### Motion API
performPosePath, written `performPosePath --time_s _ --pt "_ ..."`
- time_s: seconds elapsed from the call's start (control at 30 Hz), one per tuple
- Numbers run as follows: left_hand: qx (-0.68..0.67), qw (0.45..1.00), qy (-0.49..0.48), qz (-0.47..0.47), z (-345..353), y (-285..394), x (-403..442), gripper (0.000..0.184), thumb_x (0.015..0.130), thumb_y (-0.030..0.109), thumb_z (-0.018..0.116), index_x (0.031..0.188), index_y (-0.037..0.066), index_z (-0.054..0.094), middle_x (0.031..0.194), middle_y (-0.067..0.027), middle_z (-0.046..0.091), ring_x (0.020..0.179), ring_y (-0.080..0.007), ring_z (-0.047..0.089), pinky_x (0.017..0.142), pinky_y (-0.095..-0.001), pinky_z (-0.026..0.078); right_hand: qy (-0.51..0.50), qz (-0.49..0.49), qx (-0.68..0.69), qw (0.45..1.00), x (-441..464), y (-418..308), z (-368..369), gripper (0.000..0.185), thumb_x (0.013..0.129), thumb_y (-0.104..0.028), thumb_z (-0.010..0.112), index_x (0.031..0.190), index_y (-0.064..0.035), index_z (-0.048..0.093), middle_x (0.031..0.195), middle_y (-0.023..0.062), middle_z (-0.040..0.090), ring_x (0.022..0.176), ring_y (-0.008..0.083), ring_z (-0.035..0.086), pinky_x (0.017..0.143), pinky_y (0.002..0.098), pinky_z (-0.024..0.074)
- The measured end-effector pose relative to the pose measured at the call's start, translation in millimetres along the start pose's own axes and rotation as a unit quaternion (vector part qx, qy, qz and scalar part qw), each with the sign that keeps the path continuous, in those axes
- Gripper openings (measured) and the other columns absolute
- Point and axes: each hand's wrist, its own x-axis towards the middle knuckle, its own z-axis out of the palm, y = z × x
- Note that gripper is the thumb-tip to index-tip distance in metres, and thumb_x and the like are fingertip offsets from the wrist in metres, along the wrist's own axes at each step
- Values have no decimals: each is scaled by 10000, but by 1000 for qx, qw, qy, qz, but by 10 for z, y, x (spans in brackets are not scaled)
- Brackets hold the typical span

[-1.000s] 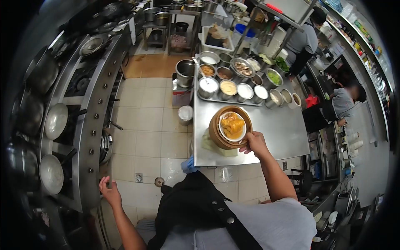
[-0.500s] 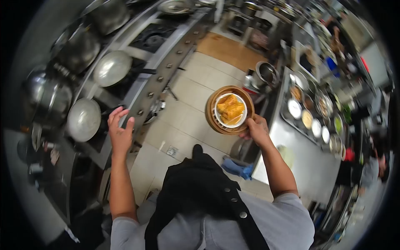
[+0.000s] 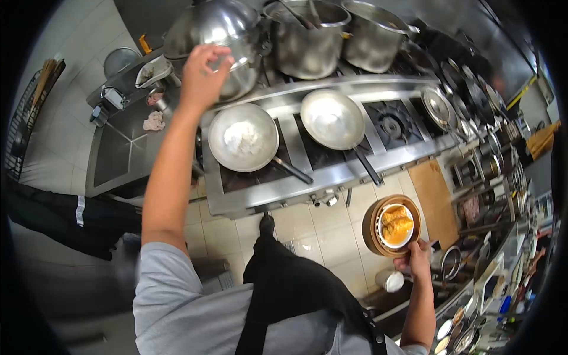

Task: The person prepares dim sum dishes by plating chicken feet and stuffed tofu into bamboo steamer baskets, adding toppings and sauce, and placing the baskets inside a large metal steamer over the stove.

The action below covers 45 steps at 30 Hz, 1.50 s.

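Observation:
A round bamboo steamer basket (image 3: 370,228) is gripped at its rim by my right hand (image 3: 416,260), over the floor beyond the stove's front edge. Inside it sits a white bowl (image 3: 385,238) with orange-yellow food (image 3: 397,225). My left hand (image 3: 208,74) is raised, its fingers apart and curved, in front of a large domed metal steamer (image 3: 214,26) at the back left of the stove. Whether the fingertips touch the dome I cannot tell. Below that hand, a light metal pan (image 3: 243,139) rests on a burner.
A second pan (image 3: 333,120) and two tall pots (image 3: 306,44) stand on the stove (image 3: 290,151). A sink (image 3: 121,148) is at the left. Dark cloth (image 3: 59,219) hangs lower left. Containers of ingredients (image 3: 445,329) are at the lower right. A drain lies in the tiled floor (image 3: 337,236).
My view has swung left from the worktable to the stove. My left hand has risen towards the domed steamer. The basket, still in my right hand, has left the worktable.

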Motion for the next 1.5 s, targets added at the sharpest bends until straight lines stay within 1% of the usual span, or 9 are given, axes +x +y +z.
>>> performPosePath --time_s 0.2,0.43,0.87,0.9,0.93,1.0,1.3,1.4,1.5 --pt "99 991 32 -84 -82 -1600 1876 289 831 279 677 955 21 712 902 -133 697 838 -217 667 777 -320 511 -14 -22 11 1000 362 -739 923 307 879 -195 455 952 90 542 690 187 659 470 253 653 370 288 509" --pt "311 921 -125 -199 306 -2670 3311 478 815 450 648 1082 56 690 1112 -149 677 1041 -321 642 867 -419 514 -69 -23 5 997 575 -1944 2053 364 824 -131 416 1038 142 525 765 220 671 535 263 681 403 265 536" --pt "167 945 -164 -228 -469 -3529 3979 770 658 616 707 1130 8 675 1164 -194 661 1084 -322 633 896 -400 489 -153 -139 -127 970 1047 -4128 3229 373 839 -183 457 1005 137 550 744 191 669 535 249 679 399 266 532" --pt "159 956 -140 -202 -588 -3842 4081 781 655 636 711 1128 14 687 994 -177 695 894 -302 653 912 -374 457 -159 -159 -140 964 1120 -4306 3303 369 840 -184 458 1000 135 552 741 190 668 526 244 675 393 267 529" --pt "165 950 -17 -266 -838 -3016 3715 482 757 396 760 892 -64 712 879 -155 708 762 -241 650 686 -336 496 -165 -180 -152 958 1191 -4482 3398 366 840 -185 458 995 134 554 738 190 667 518 239 671 387 267 526" --pt "-1 968 -21 -252 -1050 -3608 3898 501 770 396 760 987 -53 708 1003 -176 703 911 -264 652 805 -370 492 -148 -169 -151 963 1274 -4862 3678 347 847 -171 445 974 132 559 725 194 661 500 234 664 367 272 516" --pt "-15 941 30 -338 -1442 -3697 3761 552 786 436 749 1032 -55 698 1050 -190 687 964 -328 627 859 -441 460 -188 -149 -111 964 2114 -5725 5290 350 956 -191 447 1122 109 521 816 252 668 565 292 691 407 330 561" --pt "6 920 29 -392 -1487 -3481 3704 592 798 425 735 1155 -40 653 1246 -206 610 1220 -418 513 981 -474 410 -185 -121 -111 969 2446 -5749 5852 372 954 -188 455 1165 115 500 871 259 667 617 315 704 448 344 590" --pt "25 957 -5 -287 -1457 -4285 3863 765 658 658 714 1109 40 709 822 -112 621 749 -230 542 925 -358 408 -168 -148 -107 969 3152 -5562 6323 399 956 -191 459 1221 104 500 1054 245 630 798 356 701 568 393 618"
